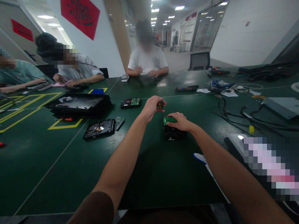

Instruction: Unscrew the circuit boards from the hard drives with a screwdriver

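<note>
My left hand is raised above the table with its fingers curled round a small dark thing with yellow marks, whose kind I cannot make out. To its right, my right hand grips a black hard drive from above, the thumb lying over its green circuit board. Part of that board is covered by the fingers. Left of my forearm lies another hard drive, with a loose circuit board beside it. Farther back rests a third hard drive with a green board on top.
A black tray stands at the left. An electric screwdriver lies toward the back. Black cables and a grey metal box occupy the right. One person sits opposite; others sit at the left.
</note>
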Demonstrator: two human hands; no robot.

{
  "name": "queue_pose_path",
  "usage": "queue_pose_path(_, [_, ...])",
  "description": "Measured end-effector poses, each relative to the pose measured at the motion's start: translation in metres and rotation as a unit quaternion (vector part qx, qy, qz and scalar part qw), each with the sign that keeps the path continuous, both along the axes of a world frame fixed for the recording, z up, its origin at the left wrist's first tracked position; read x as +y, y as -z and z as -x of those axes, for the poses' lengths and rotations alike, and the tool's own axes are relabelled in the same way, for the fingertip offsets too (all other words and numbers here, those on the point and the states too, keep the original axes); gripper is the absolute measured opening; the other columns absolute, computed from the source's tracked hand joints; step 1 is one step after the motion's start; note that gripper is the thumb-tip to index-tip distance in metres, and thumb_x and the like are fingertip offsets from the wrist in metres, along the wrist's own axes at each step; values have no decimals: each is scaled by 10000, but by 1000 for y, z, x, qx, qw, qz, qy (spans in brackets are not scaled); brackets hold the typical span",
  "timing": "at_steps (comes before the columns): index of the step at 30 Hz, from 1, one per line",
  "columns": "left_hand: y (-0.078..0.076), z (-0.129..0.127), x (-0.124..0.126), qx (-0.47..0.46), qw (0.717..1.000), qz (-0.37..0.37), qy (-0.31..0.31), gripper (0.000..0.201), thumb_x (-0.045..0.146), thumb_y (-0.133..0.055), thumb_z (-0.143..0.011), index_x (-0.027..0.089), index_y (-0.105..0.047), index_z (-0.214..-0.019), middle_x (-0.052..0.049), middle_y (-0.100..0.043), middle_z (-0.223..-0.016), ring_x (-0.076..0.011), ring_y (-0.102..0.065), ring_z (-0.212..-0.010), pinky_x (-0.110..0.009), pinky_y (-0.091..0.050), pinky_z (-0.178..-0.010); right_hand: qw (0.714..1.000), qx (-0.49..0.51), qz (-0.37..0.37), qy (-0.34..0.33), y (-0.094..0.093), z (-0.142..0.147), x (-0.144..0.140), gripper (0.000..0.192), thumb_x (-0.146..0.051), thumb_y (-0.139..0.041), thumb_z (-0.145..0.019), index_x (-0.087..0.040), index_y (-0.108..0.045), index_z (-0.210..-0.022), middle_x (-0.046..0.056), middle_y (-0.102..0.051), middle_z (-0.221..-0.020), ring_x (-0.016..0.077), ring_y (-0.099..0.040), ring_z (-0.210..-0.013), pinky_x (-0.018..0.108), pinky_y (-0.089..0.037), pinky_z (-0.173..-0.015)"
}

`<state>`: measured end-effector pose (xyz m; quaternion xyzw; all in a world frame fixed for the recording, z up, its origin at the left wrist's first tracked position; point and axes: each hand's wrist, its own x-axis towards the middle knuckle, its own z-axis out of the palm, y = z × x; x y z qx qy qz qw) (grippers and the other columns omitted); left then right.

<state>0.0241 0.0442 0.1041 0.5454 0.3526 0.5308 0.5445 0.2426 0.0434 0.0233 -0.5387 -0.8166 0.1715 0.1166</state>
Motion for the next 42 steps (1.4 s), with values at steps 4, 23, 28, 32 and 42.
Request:
queue_pose_path(4, [0, 3, 3, 68, 996, -36, -40, 238, 364, -584, -848, 183, -731, -798, -79, -704, -931, -189, -643, -828, -230, -490, -546, 1000, 7, 8, -3, -1, -1, 0, 570, -661, -626, -919, -369, -627, -1407, 112, -601, -1386, 387, -510, -1328, 585, -398, -1111])
queue_pose_path(23, [-4, 3, -3, 16, 1000, -9, -11, 188, 346, -631, -830, 176, -702, -870, -78, -683, -921, -193, -649, -855, -232, -536, -563, 1000, 0, 4, -3, -1, 0, 0, 564, -650, -621, -924, -360, -623, -1407, 111, -604, -1382, 371, -510, -1332, 564, -393, -1122])
queue_pose_path(28, [-4, 0, -4, -47, 998, 25, 15, 177, 323, -615, -856, 179, -645, -955, -75, -707, -892, -201, -682, -853, -323, -611, -677, 1000, -6, 5, 2, -3, 1, -2, 573, -647, -620, -926, -349, -621, -1415, 123, -601, -1383, 378, -514, -1327, 562, -392, -1124])
queue_pose_path(32, [-4, 1, -1, -3, 1000, -1, -2, 180, 332, -606, -859, 171, -686, -844, -85, -692, -935, -191, -654, -862, -259, -562, -614, 1000, -2, 6, -2, -4, 1, -2, 562, -644, -617, -929, -352, -625, -1409, 117, -601, -1393, 378, -513, -1334, 573, -393, -1124])
queue_pose_path(42, [-4, -1, -3, 27, 999, -20, -31, 165, 350, -688, -882, 205, -729, -816, -63, -669, -995, -181, -616, -930, -216, -520, -600, 1000, 4, -1, -3, -1, 0, -1, 556, -644, -633, -918, -358, -632, -1395, 111, -609, -1386, 376, -512, -1343, 586, -401, -1120])
